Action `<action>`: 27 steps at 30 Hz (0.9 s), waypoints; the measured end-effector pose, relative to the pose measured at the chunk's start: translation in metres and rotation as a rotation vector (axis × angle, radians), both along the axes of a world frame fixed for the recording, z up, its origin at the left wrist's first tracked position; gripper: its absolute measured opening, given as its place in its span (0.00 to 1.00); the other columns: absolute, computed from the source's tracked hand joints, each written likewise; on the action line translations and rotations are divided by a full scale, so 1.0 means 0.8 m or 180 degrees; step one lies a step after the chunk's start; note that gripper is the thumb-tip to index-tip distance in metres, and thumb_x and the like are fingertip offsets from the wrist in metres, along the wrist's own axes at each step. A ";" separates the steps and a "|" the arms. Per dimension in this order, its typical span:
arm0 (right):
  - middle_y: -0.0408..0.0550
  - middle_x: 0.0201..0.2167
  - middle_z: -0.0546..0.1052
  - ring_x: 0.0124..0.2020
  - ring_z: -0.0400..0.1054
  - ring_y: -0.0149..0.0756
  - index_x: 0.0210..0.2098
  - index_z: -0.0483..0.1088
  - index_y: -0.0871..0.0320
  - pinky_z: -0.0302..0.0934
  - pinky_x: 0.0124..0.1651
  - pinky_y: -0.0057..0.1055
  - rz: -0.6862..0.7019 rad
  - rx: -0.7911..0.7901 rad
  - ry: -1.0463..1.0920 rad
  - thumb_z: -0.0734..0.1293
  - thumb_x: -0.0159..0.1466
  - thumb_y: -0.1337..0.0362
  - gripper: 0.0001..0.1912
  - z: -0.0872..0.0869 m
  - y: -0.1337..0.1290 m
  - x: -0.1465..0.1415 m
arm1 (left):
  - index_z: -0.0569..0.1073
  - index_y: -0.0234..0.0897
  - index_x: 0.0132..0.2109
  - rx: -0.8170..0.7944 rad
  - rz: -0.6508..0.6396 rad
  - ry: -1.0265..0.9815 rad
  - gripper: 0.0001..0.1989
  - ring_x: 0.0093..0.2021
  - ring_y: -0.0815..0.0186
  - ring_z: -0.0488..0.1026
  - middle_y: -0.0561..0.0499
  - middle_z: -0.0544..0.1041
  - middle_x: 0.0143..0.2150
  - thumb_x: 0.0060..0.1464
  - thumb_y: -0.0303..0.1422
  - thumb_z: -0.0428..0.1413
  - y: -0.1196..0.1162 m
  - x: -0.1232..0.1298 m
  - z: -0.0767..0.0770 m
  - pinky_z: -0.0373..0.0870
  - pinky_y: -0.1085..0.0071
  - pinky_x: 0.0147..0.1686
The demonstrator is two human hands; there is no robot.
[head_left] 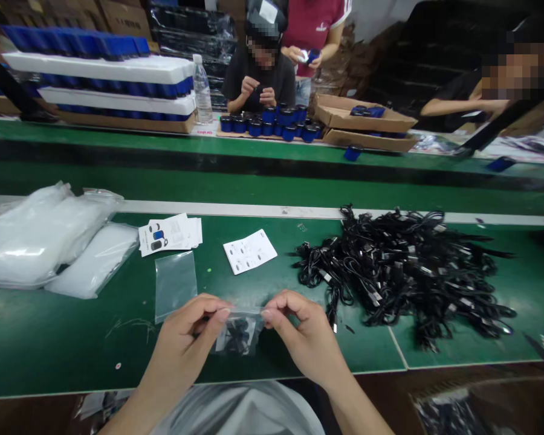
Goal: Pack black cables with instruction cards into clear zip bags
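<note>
1. A long work desk with a green top [49, 338] runs left to right across the view, and a second green bench [272, 145] lies parallel beyond it.
2. On the far bench, a seated co-worker [258, 78] handles something small above a cluster of blue-and-black cylindrical containers [267, 124]. A standing co-worker [315, 36] holds a similar container, and a cardboard tray [365, 115] lies to the right.
3. On the near desk, a large tangle of black cables [403, 272] fills the right side. Puffy white plastic packs [40, 241] lie at the far left, with printed leaflets [249, 251] and a flat clear bag [176, 285] between them and the cables.
4. Near the desk's close edge, the left hand [185, 338] and right hand [306, 335] are both closed in a pinch, gripping one small clear plastic bag [238, 332].
5. That bag's pinched top edge runs left to right, squarely between the hands — neither is nearer. Dark contents show inside, too small to identify.
</note>
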State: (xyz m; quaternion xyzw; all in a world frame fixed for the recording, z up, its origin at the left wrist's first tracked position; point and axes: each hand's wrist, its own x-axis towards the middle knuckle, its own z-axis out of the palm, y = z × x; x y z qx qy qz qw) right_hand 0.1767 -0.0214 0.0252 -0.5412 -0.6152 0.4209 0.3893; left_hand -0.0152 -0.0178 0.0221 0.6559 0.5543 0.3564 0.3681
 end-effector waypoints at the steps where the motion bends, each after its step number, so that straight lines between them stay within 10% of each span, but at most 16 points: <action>1: 0.42 0.23 0.71 0.26 0.65 0.31 0.26 0.69 0.58 0.58 0.31 0.26 -0.0006 0.0098 -0.0066 0.64 0.61 0.68 0.07 0.000 0.000 0.000 | 0.74 0.40 0.31 0.0111 -0.0027 -0.0005 0.08 0.27 0.72 0.72 0.54 0.77 0.31 0.56 0.34 0.52 0.000 0.000 0.000 0.66 0.81 0.23; 27: 0.42 0.28 0.66 0.30 0.62 0.30 0.30 0.67 0.58 0.57 0.33 0.26 0.0048 0.0256 0.0683 0.61 0.64 0.63 0.08 -0.022 -0.004 -0.034 | 0.70 0.38 0.30 0.0365 0.0591 -0.0172 0.09 0.24 0.72 0.69 0.55 0.73 0.26 0.56 0.36 0.52 -0.006 0.019 -0.011 0.66 0.80 0.23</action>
